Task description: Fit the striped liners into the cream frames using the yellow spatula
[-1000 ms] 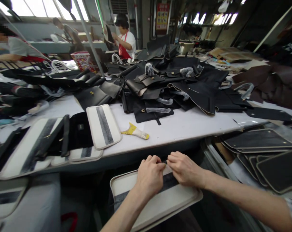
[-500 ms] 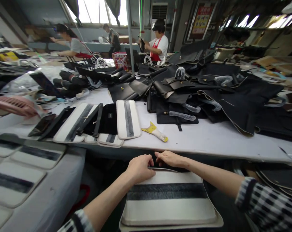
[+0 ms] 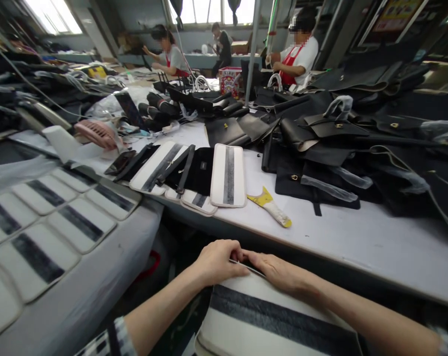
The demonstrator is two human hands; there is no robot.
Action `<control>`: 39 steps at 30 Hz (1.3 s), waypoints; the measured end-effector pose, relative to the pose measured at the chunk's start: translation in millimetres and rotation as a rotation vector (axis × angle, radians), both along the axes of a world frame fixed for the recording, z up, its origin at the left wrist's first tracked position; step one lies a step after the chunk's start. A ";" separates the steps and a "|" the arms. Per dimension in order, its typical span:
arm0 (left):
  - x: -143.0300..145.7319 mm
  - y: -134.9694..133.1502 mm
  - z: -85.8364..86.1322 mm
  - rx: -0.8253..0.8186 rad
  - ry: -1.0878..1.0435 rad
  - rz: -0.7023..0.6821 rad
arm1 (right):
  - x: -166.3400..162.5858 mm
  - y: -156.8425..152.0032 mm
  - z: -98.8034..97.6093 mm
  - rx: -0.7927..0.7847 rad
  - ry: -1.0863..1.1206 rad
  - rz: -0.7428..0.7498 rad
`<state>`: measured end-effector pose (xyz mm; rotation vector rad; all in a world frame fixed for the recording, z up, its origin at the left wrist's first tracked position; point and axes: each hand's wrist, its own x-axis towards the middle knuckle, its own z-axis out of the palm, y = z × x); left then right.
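A cream panel with a dark stripe (image 3: 268, 321) lies on my lap below the table edge. My left hand (image 3: 216, 261) curls over its far edge, fingers pinching the rim. My right hand (image 3: 279, 272) lies flat on the same edge right beside it, fingertips touching the left hand. On the white table (image 3: 357, 237) just beyond lie a yellow-handled scraper (image 3: 270, 206) and a row of similar cream striped panels (image 3: 228, 175) mixed with black pieces.
Several more striped panels (image 3: 42, 222) are laid out on a grey surface at the left. Black leather bags and parts (image 3: 338, 143) pile up across the table's back and right. A pink fan (image 3: 98, 133) lies at the left. Three people work at far benches.
The view has swung left and down. The panel has turned on my lap and both hands have stayed together on its far edge, shifting along the rim.
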<state>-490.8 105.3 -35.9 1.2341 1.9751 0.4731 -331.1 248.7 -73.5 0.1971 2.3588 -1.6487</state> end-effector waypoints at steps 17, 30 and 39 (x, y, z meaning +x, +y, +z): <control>-4.5 -41.9 -39.6 0.263 -0.385 0.269 | -27.6 -14.4 -0.9 0.010 -0.046 0.124; -35.2 -19.2 -23.5 0.182 -0.210 -0.129 | -23.2 -26.7 7.2 0.664 -0.074 0.156; -47.6 14.6 -9.6 0.002 -0.207 -0.363 | -5.3 -9.8 12.5 0.351 -0.156 0.131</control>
